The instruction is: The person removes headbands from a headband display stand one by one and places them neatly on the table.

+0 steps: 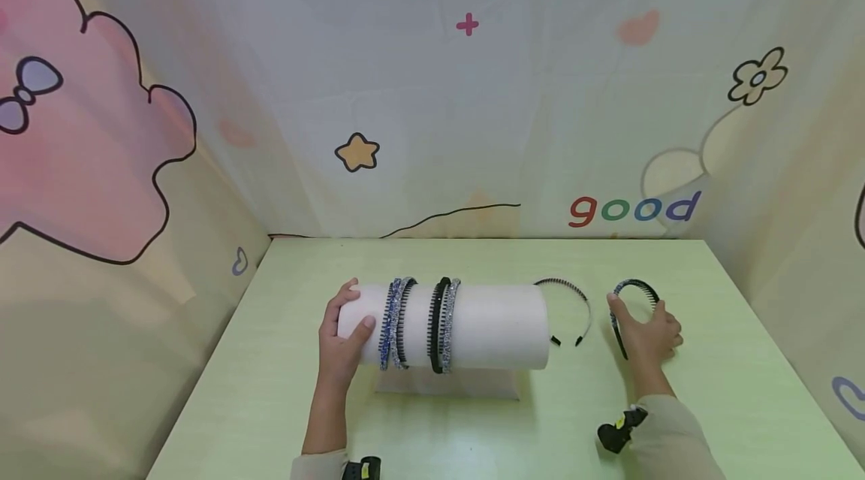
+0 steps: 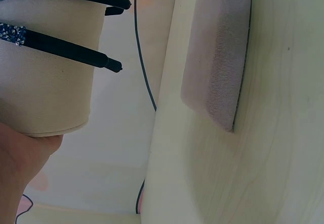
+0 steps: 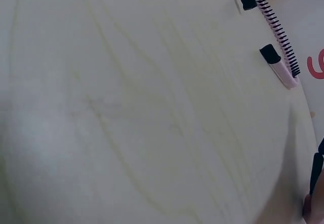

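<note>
A white cylinder [image 1: 500,326] lies sideways on a low stand [image 1: 449,384], its left end gripped by my left hand [image 1: 346,341], thumb in front and fingers over the top. Several glittery toothed headbands circle it: a blue one [image 1: 386,326] and a silver one [image 1: 399,326] at the left, a black one [image 1: 437,326] and another silver one [image 1: 447,326] near the middle. Over at the right, my right hand [image 1: 647,336] holds a dark glittery headband [image 1: 635,283] by its sides, thumb at the left and fingers at the right.
Between the cylinder and my right hand, a pale toothed headband [image 1: 586,307] with black tips lies on the light green table [image 1: 257,390]. A printed cloth backdrop [image 1: 432,89] rises behind the table and along both sides.
</note>
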Demonstrator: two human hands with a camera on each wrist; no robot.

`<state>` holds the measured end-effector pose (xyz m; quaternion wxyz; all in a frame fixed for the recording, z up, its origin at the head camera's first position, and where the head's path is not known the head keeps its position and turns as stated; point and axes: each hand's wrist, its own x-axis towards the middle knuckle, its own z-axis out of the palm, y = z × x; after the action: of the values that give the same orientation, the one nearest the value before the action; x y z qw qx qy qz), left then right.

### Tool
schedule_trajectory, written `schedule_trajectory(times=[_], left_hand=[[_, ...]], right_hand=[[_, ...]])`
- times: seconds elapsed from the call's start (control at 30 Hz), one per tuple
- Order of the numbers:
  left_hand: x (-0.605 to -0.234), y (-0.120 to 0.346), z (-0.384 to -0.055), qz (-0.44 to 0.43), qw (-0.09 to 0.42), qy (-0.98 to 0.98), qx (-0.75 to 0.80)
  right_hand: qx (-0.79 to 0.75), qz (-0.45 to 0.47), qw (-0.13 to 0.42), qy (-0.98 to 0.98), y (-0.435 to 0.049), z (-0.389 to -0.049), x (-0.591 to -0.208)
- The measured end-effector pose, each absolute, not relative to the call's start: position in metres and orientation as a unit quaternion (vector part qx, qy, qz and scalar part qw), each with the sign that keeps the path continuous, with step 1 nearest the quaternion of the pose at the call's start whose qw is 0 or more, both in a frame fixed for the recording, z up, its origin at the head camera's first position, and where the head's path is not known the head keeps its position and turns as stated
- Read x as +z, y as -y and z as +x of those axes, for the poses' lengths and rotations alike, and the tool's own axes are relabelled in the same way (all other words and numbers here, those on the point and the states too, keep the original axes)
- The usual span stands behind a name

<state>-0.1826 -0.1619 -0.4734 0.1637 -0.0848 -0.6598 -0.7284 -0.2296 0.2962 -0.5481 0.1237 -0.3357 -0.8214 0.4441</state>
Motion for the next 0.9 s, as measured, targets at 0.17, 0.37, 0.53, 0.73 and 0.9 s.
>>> schedule_trajectory(times=[0.17,0.37,0.53,0.73,0.9], left_hand=[[-0.456,0.157,-0.173,-0.079,0.160,0.670,-0.720],[-0.451,0.155,-0.170,-0.076,0.164,0.674,-0.716],[-0.462,0.159,-0.176,-0.070,0.160,0.670,-0.722],[-0.475,0.162,-0.183,-0.072,0.168,0.669,-0.720],[-0.473,0.162,-0.183,-0.073,0.167,0.666,-0.723]], right_hand=[[0.428,-0.358,0.099,0.824,-0.296,-0.239,-0.548],[0.407,-0.358,0.082,0.836,-0.296,-0.247,-0.551],[0.394,-0.357,0.077,0.844,-0.297,-0.251,-0.556],[0.382,-0.348,0.070,0.853,-0.298,-0.254,-0.555],[0.369,-0.342,0.061,0.862,-0.299,-0.255,-0.551]])
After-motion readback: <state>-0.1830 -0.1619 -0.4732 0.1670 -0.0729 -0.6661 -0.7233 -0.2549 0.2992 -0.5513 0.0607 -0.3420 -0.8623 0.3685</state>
